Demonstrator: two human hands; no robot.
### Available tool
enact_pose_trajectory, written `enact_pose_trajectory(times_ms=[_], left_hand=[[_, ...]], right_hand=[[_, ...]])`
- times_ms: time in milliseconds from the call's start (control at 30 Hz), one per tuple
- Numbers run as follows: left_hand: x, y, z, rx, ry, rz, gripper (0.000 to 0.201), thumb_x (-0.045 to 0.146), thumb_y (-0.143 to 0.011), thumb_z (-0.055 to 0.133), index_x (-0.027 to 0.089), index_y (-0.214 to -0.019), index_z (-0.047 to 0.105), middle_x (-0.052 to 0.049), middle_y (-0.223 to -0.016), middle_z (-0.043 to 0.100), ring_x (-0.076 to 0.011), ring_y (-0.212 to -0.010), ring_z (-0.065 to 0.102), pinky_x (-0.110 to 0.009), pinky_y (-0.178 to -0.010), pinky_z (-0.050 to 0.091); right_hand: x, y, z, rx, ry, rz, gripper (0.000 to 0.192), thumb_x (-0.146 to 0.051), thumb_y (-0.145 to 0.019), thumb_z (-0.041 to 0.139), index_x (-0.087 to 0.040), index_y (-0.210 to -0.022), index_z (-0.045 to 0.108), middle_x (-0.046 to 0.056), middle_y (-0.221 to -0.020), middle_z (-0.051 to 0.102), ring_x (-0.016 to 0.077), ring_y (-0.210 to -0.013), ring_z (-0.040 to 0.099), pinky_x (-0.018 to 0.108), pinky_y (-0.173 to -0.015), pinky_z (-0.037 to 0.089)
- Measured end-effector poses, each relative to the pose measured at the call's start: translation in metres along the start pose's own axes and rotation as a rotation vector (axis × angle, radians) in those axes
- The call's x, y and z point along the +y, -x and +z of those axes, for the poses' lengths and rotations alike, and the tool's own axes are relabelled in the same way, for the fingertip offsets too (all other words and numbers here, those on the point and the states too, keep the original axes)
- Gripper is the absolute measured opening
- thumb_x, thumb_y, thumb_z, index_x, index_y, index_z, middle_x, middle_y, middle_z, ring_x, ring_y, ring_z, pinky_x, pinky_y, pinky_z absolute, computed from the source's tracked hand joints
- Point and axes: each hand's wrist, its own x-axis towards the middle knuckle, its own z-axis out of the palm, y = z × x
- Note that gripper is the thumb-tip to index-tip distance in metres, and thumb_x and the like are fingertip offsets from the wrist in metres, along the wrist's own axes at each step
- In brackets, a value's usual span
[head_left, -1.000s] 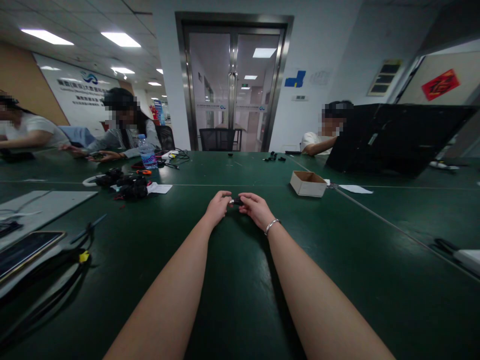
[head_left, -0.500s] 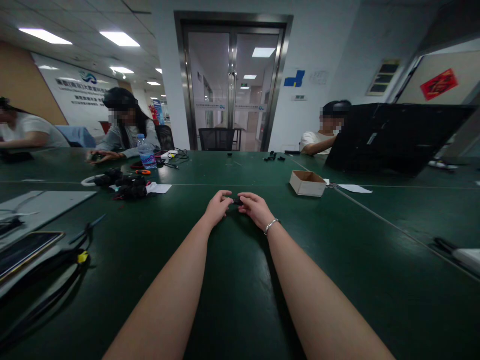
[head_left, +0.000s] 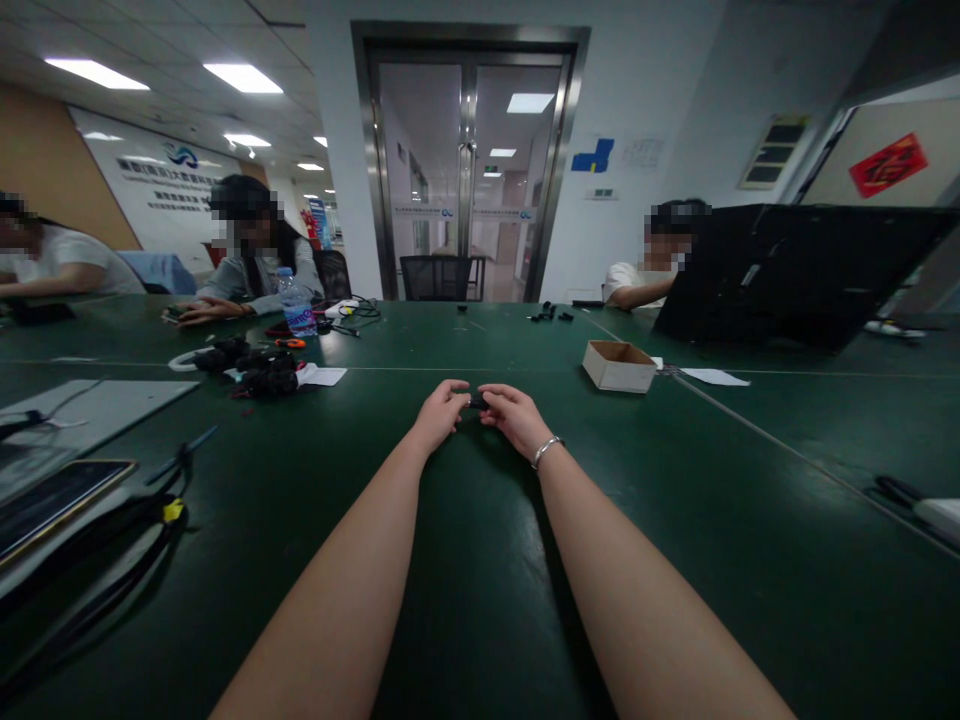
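Note:
Both my arms stretch forward over the dark green table (head_left: 480, 560). Between my fingertips is a small black piece (head_left: 477, 403), too small to name its kind. My left hand (head_left: 441, 415) pinches its left end with thumb and fingers. From the other side, my right hand (head_left: 515, 418) closes on the right end and covers part of it. A silver bracelet (head_left: 547, 451) circles my right wrist. To the right, apart from my hands, stands an open cardboard box (head_left: 619, 367).
Black devices and cables (head_left: 262, 368) lie left, near a water bottle (head_left: 297, 305). A phone (head_left: 60, 505) and black cable (head_left: 161, 530) are nearer left. Small black pieces (head_left: 551, 313) lie far across. A large black monitor (head_left: 802, 280) stands right. People sit left and behind the monitor.
My hands keep the same hold on the small black piece, almost unmoved. The whole view has shifted very slightly. The co-worker's hands at left moved a little.

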Motion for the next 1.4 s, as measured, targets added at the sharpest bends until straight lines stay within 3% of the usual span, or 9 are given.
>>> enact_pose_trajectory(times_ms=[633, 1200, 1300, 1400], left_hand=[[-0.0002, -0.0011, -0.0003, -0.027, -0.012, -0.041, 0.029, 0.028, -0.085, 0.041, 0.016, -0.109, 0.053, 0.002, -0.062, 0.050, -0.0072, -0.043, 0.042, -0.016, -0.038, 0.030], [0.0011, 0.0006, -0.0003, -0.029, -0.020, -0.030, 0.029, 0.022, -0.081, 0.046, 0.017, -0.107, 0.056, 0.001, -0.066, 0.054, -0.0069, -0.045, 0.043, -0.015, -0.039, 0.030], [0.0022, 0.0013, -0.0003, -0.052, -0.013, -0.035, 0.027, 0.027, -0.084, 0.042, 0.016, -0.104, 0.057, 0.002, -0.058, 0.050, -0.0076, -0.043, 0.041, -0.016, -0.038, 0.029], [0.0027, 0.0017, -0.0004, -0.029, -0.008, -0.032, 0.027, 0.024, -0.081, 0.045, 0.017, -0.105, 0.057, 0.001, -0.066, 0.054, -0.0072, -0.046, 0.043, -0.016, -0.039, 0.030]], right_hand=[[0.0005, 0.0001, -0.0007, 0.001, -0.002, -0.003, 0.009, -0.009, -0.077, 0.066, -0.014, -0.085, 0.065, 0.002, -0.068, 0.062, 0.0096, -0.054, 0.058, 0.019, -0.049, 0.052], [0.0025, -0.0017, -0.0018, 0.010, -0.008, -0.013, 0.010, -0.007, -0.077, 0.063, -0.014, -0.084, 0.065, 0.002, -0.067, 0.061, 0.0098, -0.054, 0.058, 0.019, -0.050, 0.052], [0.0021, -0.0012, -0.0013, 0.009, -0.005, -0.009, 0.010, -0.006, -0.077, 0.062, -0.014, -0.084, 0.065, 0.002, -0.067, 0.061, 0.0097, -0.054, 0.058, 0.019, -0.051, 0.052], [0.0018, -0.0008, -0.0005, 0.021, -0.011, -0.005, 0.011, -0.006, -0.078, 0.061, -0.014, -0.084, 0.065, 0.002, -0.066, 0.061, 0.0098, -0.054, 0.058, 0.018, -0.050, 0.052]])
